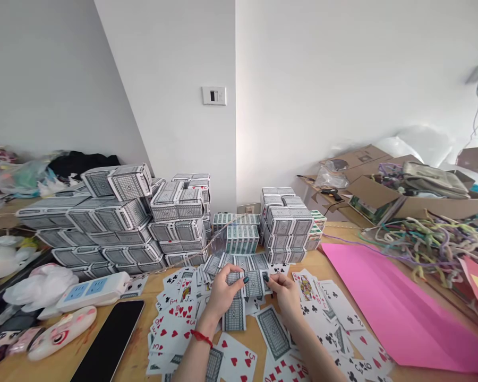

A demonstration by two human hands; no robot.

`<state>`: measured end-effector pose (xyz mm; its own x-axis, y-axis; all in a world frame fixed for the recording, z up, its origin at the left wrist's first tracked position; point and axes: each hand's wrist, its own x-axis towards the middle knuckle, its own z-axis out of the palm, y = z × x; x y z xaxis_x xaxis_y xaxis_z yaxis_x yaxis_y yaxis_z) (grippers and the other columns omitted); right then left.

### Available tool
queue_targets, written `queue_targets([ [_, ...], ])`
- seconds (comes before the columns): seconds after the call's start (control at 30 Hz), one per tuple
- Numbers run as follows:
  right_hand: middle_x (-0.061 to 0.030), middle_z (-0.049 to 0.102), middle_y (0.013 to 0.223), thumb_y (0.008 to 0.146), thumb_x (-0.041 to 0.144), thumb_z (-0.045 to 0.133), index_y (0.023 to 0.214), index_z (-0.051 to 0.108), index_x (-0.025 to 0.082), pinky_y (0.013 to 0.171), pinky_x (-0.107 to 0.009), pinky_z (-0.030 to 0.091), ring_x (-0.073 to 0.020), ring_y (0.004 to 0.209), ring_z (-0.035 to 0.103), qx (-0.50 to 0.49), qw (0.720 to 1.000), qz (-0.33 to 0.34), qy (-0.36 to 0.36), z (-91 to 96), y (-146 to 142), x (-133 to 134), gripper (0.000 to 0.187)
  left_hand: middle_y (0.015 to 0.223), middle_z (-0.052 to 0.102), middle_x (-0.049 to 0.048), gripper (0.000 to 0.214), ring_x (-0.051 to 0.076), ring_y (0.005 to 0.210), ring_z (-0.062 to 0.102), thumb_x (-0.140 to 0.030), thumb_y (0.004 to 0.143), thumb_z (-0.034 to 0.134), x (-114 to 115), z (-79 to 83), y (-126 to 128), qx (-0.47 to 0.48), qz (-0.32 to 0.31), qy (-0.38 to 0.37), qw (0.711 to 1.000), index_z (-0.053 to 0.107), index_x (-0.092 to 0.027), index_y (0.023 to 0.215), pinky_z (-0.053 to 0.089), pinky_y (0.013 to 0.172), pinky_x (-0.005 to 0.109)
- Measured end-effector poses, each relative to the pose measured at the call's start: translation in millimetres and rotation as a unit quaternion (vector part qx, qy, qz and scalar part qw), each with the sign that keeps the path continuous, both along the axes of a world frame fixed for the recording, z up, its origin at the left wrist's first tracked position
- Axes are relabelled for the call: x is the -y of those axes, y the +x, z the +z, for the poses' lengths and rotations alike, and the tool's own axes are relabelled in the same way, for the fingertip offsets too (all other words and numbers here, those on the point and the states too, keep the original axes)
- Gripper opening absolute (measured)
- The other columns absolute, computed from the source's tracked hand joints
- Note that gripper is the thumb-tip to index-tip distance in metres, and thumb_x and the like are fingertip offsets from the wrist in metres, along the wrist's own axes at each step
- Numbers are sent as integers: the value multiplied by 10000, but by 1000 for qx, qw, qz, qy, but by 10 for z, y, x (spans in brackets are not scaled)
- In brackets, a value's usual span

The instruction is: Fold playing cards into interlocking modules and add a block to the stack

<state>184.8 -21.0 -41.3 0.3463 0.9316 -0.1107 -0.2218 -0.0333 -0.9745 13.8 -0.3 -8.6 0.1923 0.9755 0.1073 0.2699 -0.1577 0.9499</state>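
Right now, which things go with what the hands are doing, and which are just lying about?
Part of it: held cards between left hand and right hand; loose cards; probably card blocks.

Apparently lying about: black phone; power strip; pink sheet; tangled strands.

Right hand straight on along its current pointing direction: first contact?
Most likely the grey-backed cards that the right hand seems to pinch at their edge; depth beyond them is unclear.

Obstacles: grey card-block stacks (pixel 115 220) beyond left hand (pixel 225 292); card-block tower (pixel 289 223) beyond right hand (pixel 284 292). Passage: over flat pink sheet (pixel 398 310), right.
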Motion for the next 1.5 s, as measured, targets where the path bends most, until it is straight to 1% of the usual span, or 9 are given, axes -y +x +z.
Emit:
queue_targets([
  [0.53, 31, 495, 444, 524, 319, 682, 492, 577, 163, 445, -229, 293, -97, 431, 367, 14, 999, 24, -20, -37, 33, -21, 190, 896, 566, 28, 108, 207, 897, 552, -308, 754, 529, 13, 11, -7, -12, -6, -1, 1000, 541, -220, 816, 404, 826, 334],
  [0.7, -41, 631, 585, 657, 450, 602, 657, 663, 143, 513, -277, 432, -172, 532, 541, 120, 992, 12, 22, -37, 18, -10, 314, 855, 572, 34, 157, 202, 818, 572, -354, 758, 525, 6, -26, 14, -5, 22, -3, 1000, 545, -214, 826, 437, 740, 317],
  [0.77, -92, 683, 783, 735, 476, 522, 829, 687, 141, 645, -329, 487, -226, 707, 611, 220, 973, -37, 65, -41, -19, 22, 385, 838, 574, 33, 172, 193, 767, 575, -360, 761, 521, 1, -49, 31, -2, 42, -6, 999, 543, -214, 848, 442, 694, 307],
  [0.83, -114, 670, 961, 789, 449, 469, 967, 668, 162, 800, -378, 476, -253, 901, 604, 327, 934, -83, 119, -50, -85, 66, 392, 826, 576, 31, 171, 188, 750, 572, -349, 756, 529, -6, -69, 45, 1, 61, 2, 998, 544, -209, 854, 439, 685, 302],
  [0.9, -120, 634, 1082, 821, 407, 438, 1058, 634, 168, 901, -399, 435, -255, 1037, 558, 401, 898, -91, 156, -58, -176, 114, 390, 819, 580, 28, 161, 185, 761, 569, -330, 746, 545, -13, -83, 51, 7, 71, 21, 997, 549, -203, 845, 435, 697, 298],
  [0.97, -133, 589, 1167, 839, 394, 407, 1153, 574, 144, 916, -397, 432, -258, 1087, 535, 427, 890, -77, 141, -56, -271, 154, 436, 810, 584, 23, 141, 181, 770, 566, -306, 738, 555, -17, -88, 50, 19, 67, 39, 997, 552, -197, 827, 432, 706, 291],
  [1.07, -139, 577, 1187, 842, 424, 378, 1244, 492, 131, 847, -389, 475, -272, 1050, 565, 407, 909, -63, 68, -23, -365, 191, 510, 789, 584, 16, 119, 172, 748, 562, -282, 733, 553, -10, -81, 45, 33, 60, 43, 997, 551, -193, 812, 435, 692, 283],
  [1.2, -157, 619, 1116, 803, 498, 412, 1211, 529, 121, 766, -376, 493, -291, 938, 617, 337, 940, -54, 18, 33, -365, 201, 568, 804, 589, 19, 125, 173, 751, 561, -293, 731, 552, 20, -54, 57, 32, 37, 40, 998, 555, -193, 805, 438, 702, 290],
  [1.5, -134, 636, 1094, 687, 512, 569, 1038, 640, 130, 839, -376, 455, -307, 1030, 562, 113, 993, -40, 12, 48, -288, 168, 524, 803, 572, 17, 143, 178, 755, 561, -328, 739, 543, 45, 0, 71, 29, 14, 16, 999, 543, -196, 794, 433, 689, 289],
])
